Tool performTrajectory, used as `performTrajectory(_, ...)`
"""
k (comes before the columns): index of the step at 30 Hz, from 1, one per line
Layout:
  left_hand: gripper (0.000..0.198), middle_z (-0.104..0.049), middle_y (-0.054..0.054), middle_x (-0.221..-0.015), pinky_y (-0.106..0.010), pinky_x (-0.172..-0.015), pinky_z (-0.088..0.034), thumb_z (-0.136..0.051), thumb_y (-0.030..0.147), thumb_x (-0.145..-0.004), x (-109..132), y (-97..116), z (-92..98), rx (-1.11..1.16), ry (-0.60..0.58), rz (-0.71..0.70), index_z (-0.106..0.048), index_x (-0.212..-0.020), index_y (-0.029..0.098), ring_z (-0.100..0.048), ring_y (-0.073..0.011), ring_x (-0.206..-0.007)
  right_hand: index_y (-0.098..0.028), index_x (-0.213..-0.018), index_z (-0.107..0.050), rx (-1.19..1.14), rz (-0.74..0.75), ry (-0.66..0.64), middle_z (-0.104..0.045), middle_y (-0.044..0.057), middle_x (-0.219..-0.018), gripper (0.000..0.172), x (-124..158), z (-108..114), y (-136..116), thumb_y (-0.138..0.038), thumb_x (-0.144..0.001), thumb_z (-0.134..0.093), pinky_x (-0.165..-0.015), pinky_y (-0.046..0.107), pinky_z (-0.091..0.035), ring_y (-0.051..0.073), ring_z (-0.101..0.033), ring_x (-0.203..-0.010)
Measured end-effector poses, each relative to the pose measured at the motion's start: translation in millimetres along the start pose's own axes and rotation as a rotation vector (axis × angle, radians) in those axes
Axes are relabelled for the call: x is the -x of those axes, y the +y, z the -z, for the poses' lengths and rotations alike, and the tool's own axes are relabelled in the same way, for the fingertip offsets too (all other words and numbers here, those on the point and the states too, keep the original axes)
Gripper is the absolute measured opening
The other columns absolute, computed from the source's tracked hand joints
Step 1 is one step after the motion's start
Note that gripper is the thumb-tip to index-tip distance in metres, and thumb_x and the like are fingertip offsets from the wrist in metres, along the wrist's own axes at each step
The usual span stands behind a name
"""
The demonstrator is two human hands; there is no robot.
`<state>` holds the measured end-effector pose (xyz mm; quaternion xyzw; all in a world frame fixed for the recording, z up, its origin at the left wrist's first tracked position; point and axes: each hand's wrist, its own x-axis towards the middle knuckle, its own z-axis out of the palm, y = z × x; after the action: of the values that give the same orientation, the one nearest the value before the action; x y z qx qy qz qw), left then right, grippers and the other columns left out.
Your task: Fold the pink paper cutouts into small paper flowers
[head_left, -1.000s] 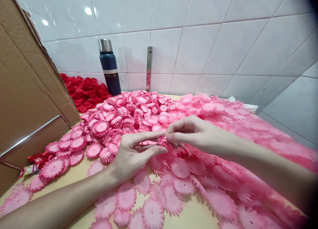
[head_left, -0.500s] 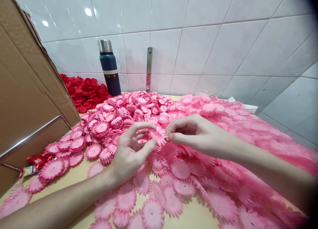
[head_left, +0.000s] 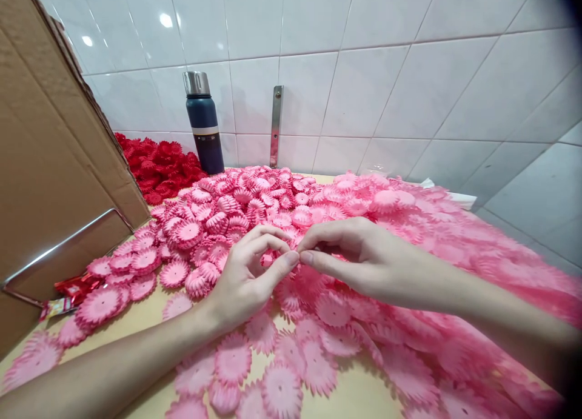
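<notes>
Pink fringed petal discs, scalloped at the rim with a small hole in the middle, lie in a heap (head_left: pixel 188 231) under and around my hands. My left hand (head_left: pixel 254 270) is closed in a pinch, thumb against forefinger. Its fingertips meet those of my right hand (head_left: pixel 350 252), which is also closed in a pinch. A pink petal disc (head_left: pixel 268 259) shows in part behind the left fingers; the fingertips hide most of it. Beneath the hands, loose flat discs (head_left: pixel 282 388) overlap on the pale yellow tabletop (head_left: pixel 359 392).
A cardboard box (head_left: pixel 59 146) with a bent metal rod (head_left: pixel 68 240) stands at the left. Behind are a dark blue bottle (head_left: pixel 204 128), a red petal pile (head_left: pixel 161 167) and a metal strip (head_left: pixel 276 125) on the tiled wall (head_left: pixel 364 91). Red wrappers (head_left: pixel 79 287) lie near the box.
My left fingers have closed from a spread position and moved right to meet my right fingertips. The pink disc between the hands is now mostly covered. The view has shifted slightly.
</notes>
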<state>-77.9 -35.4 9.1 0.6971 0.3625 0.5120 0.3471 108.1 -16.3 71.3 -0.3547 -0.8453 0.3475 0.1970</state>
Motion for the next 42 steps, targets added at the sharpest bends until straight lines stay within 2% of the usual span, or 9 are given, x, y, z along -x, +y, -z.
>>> performTrajectory(6,0.013,-0.06,-0.007,-0.1,-0.028,-0.083,-0.045,-0.057,0.02,-0.089,2,3,2.3,-0.047,0.013,0.024,-0.063,-0.077,0.015,-0.059,-0.0164,-0.094,-0.017,-0.081,-0.067,0.063,0.015,0.02,-0.063,0.0,-0.07,0.016,-1,-2,0,-0.018,-0.085,-0.051,-0.055,0.024,-0.041,0.012,-0.052,-0.061)
performTrajectory(11,0.015,-0.059,-0.005,-0.097,-0.027,-0.083,-0.045,-0.056,0.017,-0.088,1,2,3.6,-0.089,0.17,-0.037,-0.059,-0.073,0.016,-0.058,-0.015,-0.091,-0.017,-0.063,-0.06,0.073,-0.085,0.169,-0.055,-0.002,-0.059,0.017,-3,0,3,-0.017,-0.079,-0.053,-0.048,0.023,-0.036,0.01,-0.046,-0.055)
performTrajectory(14,0.017,-0.059,-0.004,-0.096,-0.026,-0.084,-0.044,-0.057,0.015,-0.086,0,0,3.2,-0.091,0.234,-0.04,-0.058,-0.069,0.016,-0.057,-0.0148,-0.092,-0.017,-0.061,-0.057,0.044,-0.133,0.197,-0.052,-0.003,-0.059,0.017,-5,3,9,-0.018,-0.078,-0.054,-0.047,0.022,-0.034,0.01,-0.045,-0.055)
performTrajectory(17,0.017,-0.059,-0.004,-0.094,-0.025,-0.08,-0.046,-0.059,0.013,-0.084,0,-2,1.8,-0.048,0.229,-0.021,-0.057,-0.068,0.016,-0.058,-0.0141,-0.09,-0.017,-0.064,-0.058,-0.015,-0.119,0.158,-0.052,-0.002,-0.061,0.017,-6,5,13,-0.019,-0.08,-0.054,-0.048,0.022,-0.034,0.01,-0.044,-0.056)
performTrajectory(20,0.009,-0.059,-0.002,-0.093,-0.025,-0.077,-0.048,-0.061,0.01,-0.081,-1,-4,0.9,0.033,0.224,-0.011,-0.059,-0.078,0.018,-0.058,-0.0133,-0.088,-0.017,-0.07,-0.061,-0.07,-0.06,0.082,-0.055,-0.001,-0.065,0.016,-6,5,12,-0.022,-0.084,-0.053,-0.052,0.023,-0.038,0.011,-0.047,-0.059)
performTrajectory(22,0.011,-0.06,-0.002,-0.093,-0.025,-0.077,-0.049,-0.061,0.008,-0.08,-1,-3,1.3,0.018,0.186,-0.017,-0.063,-0.082,0.019,-0.058,-0.0141,-0.089,-0.017,-0.074,-0.063,-0.066,-0.028,0.058,-0.057,-0.001,-0.067,0.016,-4,3,10,-0.023,-0.085,-0.053,-0.053,0.024,-0.039,0.011,-0.048,-0.061)
performTrajectory(26,0.012,-0.062,-0.007,-0.097,-0.027,-0.077,-0.051,-0.06,0.011,-0.081,0,3,2.3,-0.094,0.086,-0.006,-0.07,-0.076,0.017,-0.06,-0.0166,-0.092,-0.018,-0.083,-0.067,-0.009,0.008,0.039,-0.059,-0.001,-0.069,0.015,-1,0,7,-0.021,-0.088,-0.053,-0.053,0.023,-0.039,0.01,-0.049,-0.06)
performTrajectory(31,0.01,-0.061,-0.007,-0.095,-0.026,-0.071,-0.052,-0.066,0.02,-0.081,0,3,-0.2,-0.041,0.093,-0.013,-0.068,-0.073,0.016,-0.061,-0.0168,-0.09,-0.02,-0.086,-0.066,0.027,0.058,-0.011,-0.06,-0.003,-0.071,0.016,0,-2,5,-0.022,-0.091,-0.051,-0.056,0.023,-0.041,0.01,-0.051,-0.063)
performTrajectory(42,0.005,-0.062,-0.007,-0.099,-0.027,-0.083,-0.049,-0.065,0.016,-0.083,-2,-4,1.3,-0.044,0.049,-0.076,-0.069,-0.081,0.017,-0.06,-0.0163,-0.096,-0.02,-0.084,-0.065,0.043,0.052,-0.002,-0.061,-0.003,-0.073,0.017,0,2,5,-0.027,-0.092,-0.052,-0.055,0.022,-0.04,0.009,-0.051,-0.063)
